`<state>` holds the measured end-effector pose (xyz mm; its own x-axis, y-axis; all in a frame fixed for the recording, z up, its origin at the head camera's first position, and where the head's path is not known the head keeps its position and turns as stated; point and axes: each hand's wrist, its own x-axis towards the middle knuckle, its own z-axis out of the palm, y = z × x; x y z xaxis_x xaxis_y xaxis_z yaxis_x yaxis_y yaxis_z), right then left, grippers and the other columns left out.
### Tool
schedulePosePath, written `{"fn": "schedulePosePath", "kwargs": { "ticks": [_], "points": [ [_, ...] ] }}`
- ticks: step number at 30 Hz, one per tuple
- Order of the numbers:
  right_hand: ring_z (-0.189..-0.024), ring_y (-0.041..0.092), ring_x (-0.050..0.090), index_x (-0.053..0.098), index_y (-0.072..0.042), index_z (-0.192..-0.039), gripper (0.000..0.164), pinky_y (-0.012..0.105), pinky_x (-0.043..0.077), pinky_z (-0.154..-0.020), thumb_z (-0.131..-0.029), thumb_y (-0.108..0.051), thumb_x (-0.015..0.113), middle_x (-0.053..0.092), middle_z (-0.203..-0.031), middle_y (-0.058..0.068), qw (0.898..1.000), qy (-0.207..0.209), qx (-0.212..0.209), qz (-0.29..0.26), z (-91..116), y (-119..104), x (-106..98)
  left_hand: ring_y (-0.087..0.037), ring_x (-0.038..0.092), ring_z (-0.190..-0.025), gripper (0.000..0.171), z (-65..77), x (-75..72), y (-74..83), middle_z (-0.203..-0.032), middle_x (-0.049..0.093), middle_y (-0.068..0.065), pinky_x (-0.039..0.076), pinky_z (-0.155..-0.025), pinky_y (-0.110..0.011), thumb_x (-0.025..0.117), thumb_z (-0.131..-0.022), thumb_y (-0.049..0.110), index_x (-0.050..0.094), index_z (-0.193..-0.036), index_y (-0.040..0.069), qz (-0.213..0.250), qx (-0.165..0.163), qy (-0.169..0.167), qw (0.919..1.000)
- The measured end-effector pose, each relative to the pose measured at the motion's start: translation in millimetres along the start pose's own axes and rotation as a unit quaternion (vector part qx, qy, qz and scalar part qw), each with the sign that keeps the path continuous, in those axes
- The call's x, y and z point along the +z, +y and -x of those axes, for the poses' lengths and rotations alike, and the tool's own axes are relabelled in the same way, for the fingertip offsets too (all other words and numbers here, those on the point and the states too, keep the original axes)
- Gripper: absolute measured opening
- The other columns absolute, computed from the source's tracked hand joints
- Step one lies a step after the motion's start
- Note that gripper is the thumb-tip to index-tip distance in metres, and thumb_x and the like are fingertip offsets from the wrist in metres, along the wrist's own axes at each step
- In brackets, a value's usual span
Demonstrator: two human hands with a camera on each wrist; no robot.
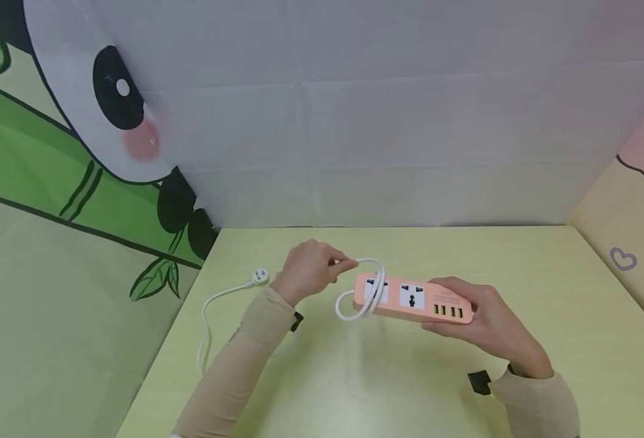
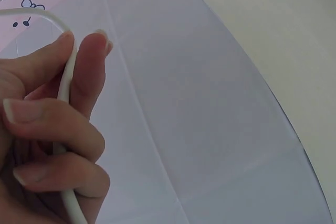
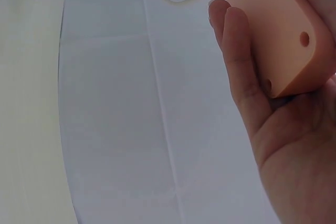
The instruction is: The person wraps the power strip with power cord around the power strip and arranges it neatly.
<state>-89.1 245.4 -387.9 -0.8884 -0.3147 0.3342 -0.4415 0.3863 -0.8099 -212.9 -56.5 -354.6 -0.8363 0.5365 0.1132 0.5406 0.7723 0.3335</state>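
A pink power strip [image 1: 422, 310] with white sockets and several USB ports is held above the table by my right hand [image 1: 488, 313], which grips its right end. Its white cord [image 1: 377, 286] loops around the strip's left end. Between thumb and forefinger, my left hand [image 1: 311, 267] pinches the cord just left of the strip; the left wrist view shows the cord [image 2: 65, 85] running on through the curled fingers. The right wrist view shows the strip's underside [image 3: 278, 30] against my right palm. The plug [image 1: 260, 277] lies on the table left of my left hand.
The free length of cord [image 1: 205, 322] curves over the left side of the pale yellow table [image 1: 409, 389] and passes behind my left sleeve. A white printed backdrop [image 1: 382, 134] rises along the table's back edge, with a green printed one at left.
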Motion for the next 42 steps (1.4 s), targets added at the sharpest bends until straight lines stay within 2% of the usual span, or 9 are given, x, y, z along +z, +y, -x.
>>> {"fn": "schedulePosePath", "kwargs": {
  "ticks": [6,13,17,22,27,32,35,38,42],
  "points": [
    [-0.082,0.012,0.065,0.066,-0.024,-0.125,0.051,0.026,0.054,-0.068,-0.08,-0.012,0.087,0.074,-0.105,-0.005,1.0,0.007,-0.002,-0.007,0.4,2.8,-2.0,-0.008,0.049,-0.045,0.033,3.1,5.7,-3.5,-0.051,0.058,0.013,0.036,-0.052,-0.026,0.062,-0.097,0.052,0.082,-0.093,0.026,0.018,-0.015,-0.017,0.9996],
    [-0.081,0.012,0.064,0.066,-0.025,-0.126,0.052,0.026,0.053,-0.068,-0.08,-0.012,0.087,0.074,-0.106,-0.004,1.0,0.024,0.01,0.001,2.4,2.7,-4.0,-0.008,0.047,-0.046,0.032,6.1,11.4,-7.0,-0.051,0.058,0.011,0.035,-0.053,-0.026,0.065,-0.097,0.049,0.08,-0.082,0.026,0.052,-0.005,-0.027,0.9983],
    [-0.081,0.013,0.064,0.066,-0.025,-0.126,0.053,0.026,0.053,-0.068,-0.08,-0.011,0.087,0.074,-0.105,-0.003,0.999,0.029,0.015,-0.008,2.3,4.5,-6.1,-0.008,0.052,-0.05,0.031,5.9,14.7,-8.1,-0.054,0.06,0.011,0.038,-0.054,-0.026,0.065,-0.097,0.048,0.078,-0.077,0.028,0.073,0.002,-0.036,0.9966],
    [-0.083,0.013,0.064,0.065,-0.024,-0.126,0.054,0.026,0.054,-0.069,-0.079,-0.009,0.087,0.074,-0.106,-0.002,0.999,0.038,0.018,-0.012,1.2,8.2,-8.5,-0.006,0.057,-0.058,0.024,6.2,21.0,-10.0,-0.069,0.07,0.006,0.043,-0.057,-0.025,0.063,-0.1,0.042,0.08,-0.093,0.026,0.089,0.023,-0.044,0.9948],
    [-0.083,0.012,0.065,0.065,-0.021,-0.127,0.055,0.024,0.054,-0.069,-0.079,-0.006,0.087,0.073,-0.107,-0.003,0.998,0.06,0.018,-0.005,0.5,13.4,-11.1,-0.007,0.053,-0.062,0.021,10.4,28.3,-9.5,-0.078,0.069,0.006,0.046,-0.064,-0.026,0.056,-0.105,0.028,0.074,-0.113,0.021,0.056,0.066,-0.049,0.995],
    [-0.081,0.012,0.062,0.065,-0.02,-0.127,0.056,0.023,0.052,-0.066,-0.078,-0.004,0.087,0.072,-0.106,-0.003,0.996,0.084,0.016,0.005,0.9,14.9,-13.1,-0.009,0.051,-0.063,0.02,15.2,32.3,-5.7,-0.081,0.069,0.005,0.046,-0.068,-0.028,0.05,-0.108,0.022,0.069,-0.106,0.019,0.032,0.109,-0.065,0.9914],
    [-0.082,0.012,0.061,0.065,-0.018,-0.127,0.056,0.023,0.051,-0.065,-0.078,-0.002,0.086,0.071,-0.107,-0.002,0.996,0.091,0.018,0.002,1.2,15.3,-14.1,-0.007,0.05,-0.062,0.022,18.4,36.1,-4.9,-0.077,0.067,0.007,0.046,-0.068,-0.027,0.048,-0.108,0.025,0.068,-0.1,0.019,0.029,0.109,-0.074,0.9909],
    [-0.083,0.012,0.061,0.065,-0.017,-0.127,0.055,0.023,0.051,-0.065,-0.079,-0.001,0.085,0.071,-0.107,-0.001,0.995,0.096,0.019,-0.005,0.9,15.5,-14.2,-0.006,0.048,-0.06,0.026,21.1,40.9,-5.2,-0.08,0.069,0.006,0.045,-0.068,-0.026,0.048,-0.108,0.027,0.072,-0.113,0.018,0.038,0.104,-0.077,0.9909],
    [-0.082,0.011,0.061,0.066,-0.016,-0.126,0.053,0.023,0.051,-0.065,-0.079,-0.002,0.085,0.07,-0.106,-0.001,0.994,0.106,0.022,-0.01,-0.1,15.1,-12.8,-0.005,0.046,-0.062,0.032,24.0,44.5,-2.4,-0.101,0.077,0.004,0.044,-0.069,-0.025,0.049,-0.108,0.027,0.069,-0.132,0.018,0.051,0.1,-0.082,0.9902]
  ]
}}
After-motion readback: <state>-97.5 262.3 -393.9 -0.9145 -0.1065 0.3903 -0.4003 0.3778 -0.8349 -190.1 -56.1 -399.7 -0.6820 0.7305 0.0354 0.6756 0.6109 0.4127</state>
